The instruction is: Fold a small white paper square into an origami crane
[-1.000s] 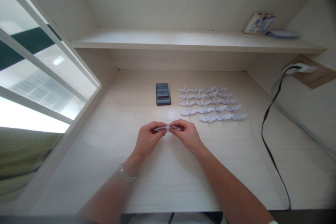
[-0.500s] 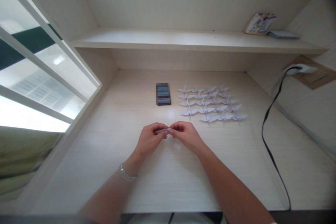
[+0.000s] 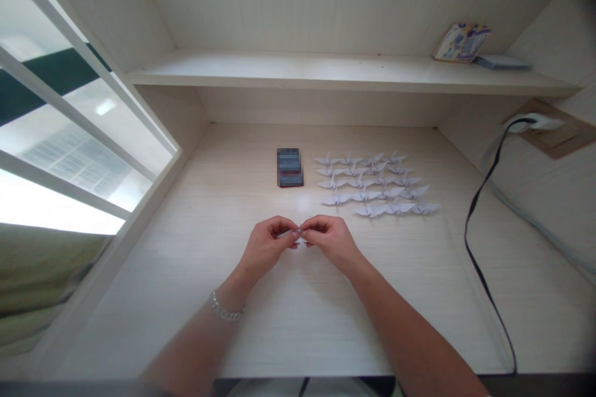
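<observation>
My left hand [image 3: 266, 246] and my right hand [image 3: 328, 239] meet fingertip to fingertip over the middle of the pale wooden desk [image 3: 195, 260]. Both pinch a small folded piece of pale paper [image 3: 298, 236], mostly hidden by the fingers. A beaded bracelet [image 3: 223, 309] circles my left wrist. Just beyond my right hand lie several finished pale paper cranes [image 3: 375, 185] set out in neat rows. A dark stack of paper squares [image 3: 289, 167], blurred out, sits to the left of the cranes.
A black cable [image 3: 475, 229] runs from a white plug [image 3: 535, 121] on the right wall down over the desk's front edge. The shelf [image 3: 326, 71] above holds a colourful packet [image 3: 460, 42] and a flat grey thing [image 3: 500, 62]. White rails stand at the left.
The paper piece, spread between my hands a second ago, has been drawn in; my fingertips have closed together over it and dropped slightly toward me.
</observation>
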`<state>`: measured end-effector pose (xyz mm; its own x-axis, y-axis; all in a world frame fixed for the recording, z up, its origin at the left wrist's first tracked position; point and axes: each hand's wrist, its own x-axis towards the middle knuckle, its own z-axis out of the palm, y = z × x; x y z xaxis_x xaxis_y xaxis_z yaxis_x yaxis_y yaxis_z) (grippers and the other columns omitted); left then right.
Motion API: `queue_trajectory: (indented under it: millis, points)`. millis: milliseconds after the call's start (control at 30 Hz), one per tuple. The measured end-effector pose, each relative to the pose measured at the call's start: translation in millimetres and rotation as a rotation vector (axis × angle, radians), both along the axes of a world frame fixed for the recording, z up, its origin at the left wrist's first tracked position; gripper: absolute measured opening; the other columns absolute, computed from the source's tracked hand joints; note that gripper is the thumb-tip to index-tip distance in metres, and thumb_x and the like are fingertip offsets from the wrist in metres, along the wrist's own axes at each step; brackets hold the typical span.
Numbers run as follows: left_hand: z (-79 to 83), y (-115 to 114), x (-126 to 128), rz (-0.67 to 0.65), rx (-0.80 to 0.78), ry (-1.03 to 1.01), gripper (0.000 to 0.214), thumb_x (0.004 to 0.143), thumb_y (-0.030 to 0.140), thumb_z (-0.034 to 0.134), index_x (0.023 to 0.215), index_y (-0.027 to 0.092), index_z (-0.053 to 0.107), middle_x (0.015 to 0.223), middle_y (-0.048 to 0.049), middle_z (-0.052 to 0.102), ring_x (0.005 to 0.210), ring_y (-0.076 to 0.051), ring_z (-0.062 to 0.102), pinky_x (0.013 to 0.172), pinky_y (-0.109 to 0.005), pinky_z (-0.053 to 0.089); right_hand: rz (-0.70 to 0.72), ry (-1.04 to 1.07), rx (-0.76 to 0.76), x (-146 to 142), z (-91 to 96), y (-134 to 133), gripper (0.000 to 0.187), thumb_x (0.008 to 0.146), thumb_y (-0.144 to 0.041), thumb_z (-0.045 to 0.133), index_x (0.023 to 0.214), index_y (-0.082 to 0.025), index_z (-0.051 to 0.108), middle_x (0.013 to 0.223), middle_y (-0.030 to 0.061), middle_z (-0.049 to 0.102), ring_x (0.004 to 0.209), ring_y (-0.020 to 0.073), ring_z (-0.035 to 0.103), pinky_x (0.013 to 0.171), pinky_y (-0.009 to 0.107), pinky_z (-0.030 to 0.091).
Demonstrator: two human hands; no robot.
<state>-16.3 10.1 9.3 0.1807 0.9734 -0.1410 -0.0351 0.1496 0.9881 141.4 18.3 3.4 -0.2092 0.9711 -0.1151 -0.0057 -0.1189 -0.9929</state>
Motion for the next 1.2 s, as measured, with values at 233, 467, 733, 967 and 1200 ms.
queue_trajectory:
  millis: [233,467,733,967,1200]
  points:
    - [2.3,0.1,0.2,0.004,-0.009,0.003,0.016,0.066,0.025,0.066,0.075,0.012,0.063,0.07,-0.0027,0.064,0.063,-0.012,0.059,0.059,-0.026,0.053,0.007,0.047,-0.05,0.4,2.4,-0.1,0.016,0.063,-0.025,0.066,0.076,-0.015,0.069,0.068,0.0028,0.066,0.058,0.0127,0.059,0.055,0.026,0.05]
    - [0.8,0.4,-2.4,-0.001,-0.042,-0.028,0.019,0.064,0.026,0.069,0.076,0.012,0.064,0.07,-0.0032,0.064,0.062,-0.012,0.06,0.058,-0.025,0.052,0.027,0.085,-0.079,0.6,5.8,-1.0,0.018,0.062,-0.025,0.068,0.076,-0.014,0.07,0.069,0.0035,0.067,0.06,0.0135,0.061,0.057,0.027,0.053]
    - [0.9,0.6,-1.4,0.031,-0.048,-0.031,0.018,0.062,0.026,0.069,0.073,0.013,0.066,0.069,-0.0032,0.065,0.059,-0.012,0.059,0.059,-0.027,0.053,0.013,0.1,-0.094,1.3,5.9,-1.3,0.019,0.059,-0.026,0.07,0.074,-0.015,0.071,0.067,0.0032,0.067,0.059,0.0136,0.061,0.057,0.03,0.055]
    - [3.5,-0.2,-1.2,-0.01,-0.031,-0.009,0.012,0.063,0.022,0.067,0.071,0.013,0.066,0.066,-0.0023,0.064,0.06,-0.012,0.059,0.06,-0.026,0.053,0.027,0.174,-0.182,2.0,9.3,-2.1,0.021,0.061,-0.032,0.07,0.073,-0.014,0.07,0.07,0.0035,0.066,0.063,0.014,0.061,0.056,0.027,0.054]
    - [3.8,-0.7,-2.2,-0.028,-0.062,-0.027,0.019,0.063,0.026,0.068,0.077,0.012,0.067,0.072,-0.0044,0.065,0.066,-0.014,0.06,0.062,-0.029,0.054,0.031,0.098,-0.131,3.2,3.7,0.1,0.022,0.062,-0.032,0.069,0.075,-0.014,0.069,0.067,0.0029,0.065,0.06,0.0127,0.059,0.054,0.025,0.052]
